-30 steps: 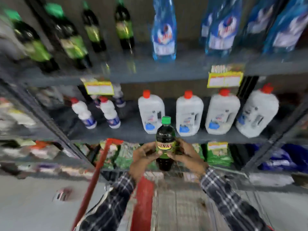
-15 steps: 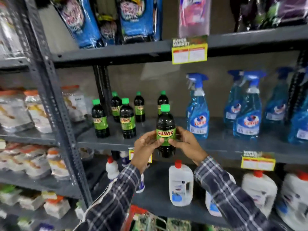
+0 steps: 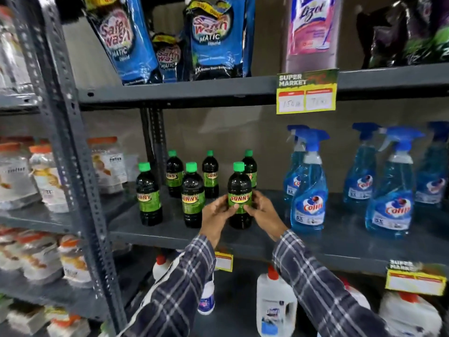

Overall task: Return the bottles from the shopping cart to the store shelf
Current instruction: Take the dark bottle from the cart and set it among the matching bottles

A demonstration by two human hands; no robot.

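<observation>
Hands, left (image 3: 216, 215) and right (image 3: 264, 215), grip one bottle (image 3: 239, 190) (upright); five shelved bottles (image 3: 193, 193), seemingly.

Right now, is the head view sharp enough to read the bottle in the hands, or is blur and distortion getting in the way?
Head view: the held bottle is sharp at centre, its SUNNY label readable between the left hand and right hand; the edges smear, so the jars at left are soft; the wide lens bends the shelf post; lighting is dim, with mild glare on the spray bottles.
</observation>
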